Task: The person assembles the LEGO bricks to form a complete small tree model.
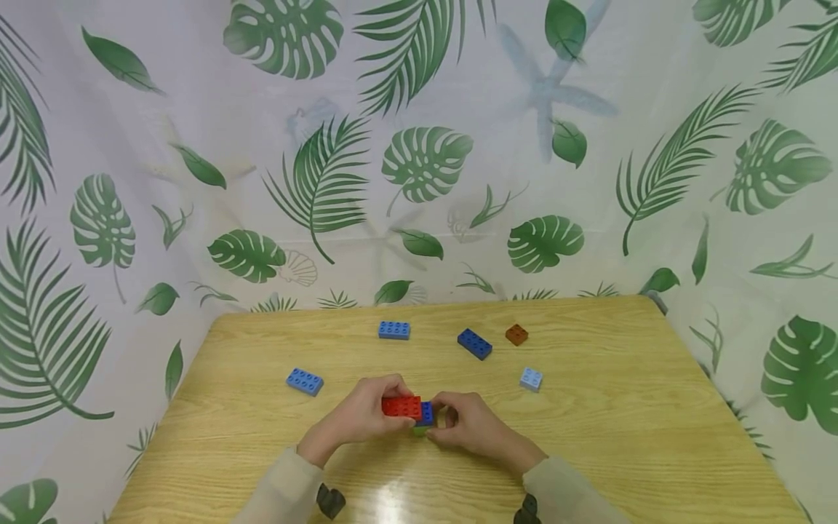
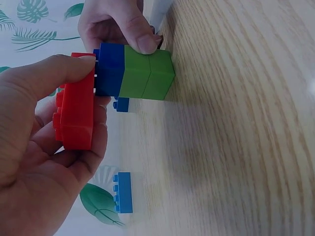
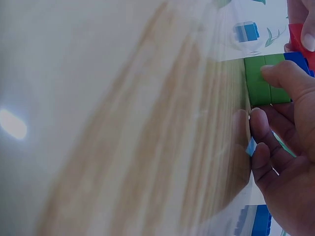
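Note:
My left hand grips a red toy building brick, thumb on one long side and fingers on the other. The red brick stands at the studded top of a blue brick, jutting out to the left beyond it. Beneath the blue brick are two green bricks, stacked flush and low over the table. My right hand pinches this stack from the right, its thumb lying on the green bricks. In the head view, the red brick and hands cover much of the stack.
On the wooden table lie loose bricks: a medium-blue one at the back, another at left, a dark blue one, a small brown one and a small light blue one at right. A leaf-patterned cloth hangs behind.

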Available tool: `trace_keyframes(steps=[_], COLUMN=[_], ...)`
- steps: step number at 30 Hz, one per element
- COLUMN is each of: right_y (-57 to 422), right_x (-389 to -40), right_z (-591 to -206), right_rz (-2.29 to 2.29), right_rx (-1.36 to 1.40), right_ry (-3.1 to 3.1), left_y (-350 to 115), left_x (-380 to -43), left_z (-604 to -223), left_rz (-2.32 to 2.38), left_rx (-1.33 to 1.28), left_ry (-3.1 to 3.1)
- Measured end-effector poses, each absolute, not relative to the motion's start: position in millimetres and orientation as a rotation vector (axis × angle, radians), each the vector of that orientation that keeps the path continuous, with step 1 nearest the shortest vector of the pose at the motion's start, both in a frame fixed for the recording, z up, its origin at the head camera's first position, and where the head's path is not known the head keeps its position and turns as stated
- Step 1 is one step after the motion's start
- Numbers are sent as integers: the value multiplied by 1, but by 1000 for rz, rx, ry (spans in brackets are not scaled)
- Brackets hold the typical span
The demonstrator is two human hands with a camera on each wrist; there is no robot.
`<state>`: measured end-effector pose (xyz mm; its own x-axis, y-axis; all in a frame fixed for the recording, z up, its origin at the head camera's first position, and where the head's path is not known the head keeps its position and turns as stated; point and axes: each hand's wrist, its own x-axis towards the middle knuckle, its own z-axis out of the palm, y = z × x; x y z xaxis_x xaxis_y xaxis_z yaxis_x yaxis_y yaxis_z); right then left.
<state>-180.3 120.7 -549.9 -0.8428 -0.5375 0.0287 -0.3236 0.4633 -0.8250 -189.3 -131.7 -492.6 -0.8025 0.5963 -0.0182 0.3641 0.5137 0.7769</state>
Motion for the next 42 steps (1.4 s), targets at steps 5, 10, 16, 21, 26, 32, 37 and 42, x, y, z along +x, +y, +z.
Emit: trace_keyframes(steps=[5,10,16,21,26,32,37,42], right_y=[120,121,122,122,121,124,136,148], right_x=[-181,-180,-180,-180,-178,-181,-192,-212], right_z=[-551,-549,-549,-550,-549,-542,-530,-523], right_rz=[-1316,-1310,-1306,-1306,-1301,-1222,-1149,-1164], right_rx=[-744,-751,-752,-740,-724,-693,-698,-585], right_ry=[2481,2480,2476,2476,2482,2434,2501,2784], left_y=[-132,-131,-129,-129,-130,-131,-131,-131], left_x=[-189,-191,-192,-191,-189,-187,-187,-188], left_z=[-492,-490,-490,-494,-503,-511,-508,-505], left_rz=[1153,1119,1104,1127,1220,1304,1313,1289], left_rx=[807,813,821,799,731,670,662,668], left_ry=[2470,2480,2487,2483,2469,2447,2432,2438])
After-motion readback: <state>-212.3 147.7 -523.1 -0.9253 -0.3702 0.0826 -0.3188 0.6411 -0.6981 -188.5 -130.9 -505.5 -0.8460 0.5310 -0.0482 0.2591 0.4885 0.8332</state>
